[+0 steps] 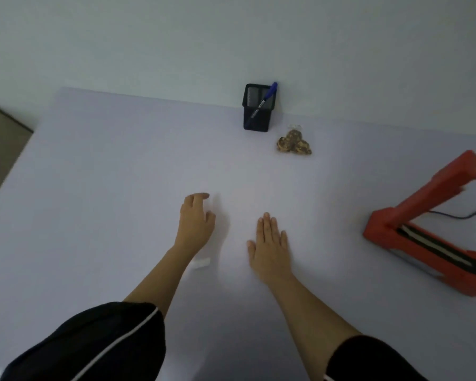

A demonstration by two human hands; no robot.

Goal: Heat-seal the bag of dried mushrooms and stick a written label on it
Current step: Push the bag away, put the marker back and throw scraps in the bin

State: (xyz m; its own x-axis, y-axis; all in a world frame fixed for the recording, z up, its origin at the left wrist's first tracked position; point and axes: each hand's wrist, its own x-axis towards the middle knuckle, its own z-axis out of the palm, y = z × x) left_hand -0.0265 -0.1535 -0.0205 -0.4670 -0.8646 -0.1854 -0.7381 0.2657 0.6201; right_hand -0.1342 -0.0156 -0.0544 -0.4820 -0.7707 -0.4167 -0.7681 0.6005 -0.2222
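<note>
Both hands are seen low in the frame centre, over the pale worktop (94, 174). The left hand (195, 221) is held slightly raised, its fingers (201, 196) loosely curled and released, nothing grasped. The right hand (270, 243) is laid flat, palm down, fingers stretched and together, nothing held.

The bag of dried mushrooms (294, 143) is found in the upper middle of the frame, well apart from both hands, lying flat on the worktop. Its clear top edge is pointed toward the wall; whether it is open cannot be told. Just to its upper left a black mesh pen pot (256, 116) is stood against the wall, with a blue pen (263, 101) leaned inside.

At the right edge of the frame the red heat sealer (423, 243) is set with its arm lifted, the dark sealing strip exposed, a cable trailed off behind. A small white slip (202, 263), probably the label, is lying beside the left forearm.

Judgement: nothing of the task appears done yet; the first step is taken to be fetching the bag.

Notes for doing it well:
- The bag is best reached with the right hand, being nearer that side and the sealer.
- It should be gripped at the clear top, so the mushrooms are settled to the bottom.
- The mouth should be flattened, air pressed out, before being laid across the strip.
- No mushroom piece should be left in the seal line.
- The pen pot should be cleared during the reach.
</note>
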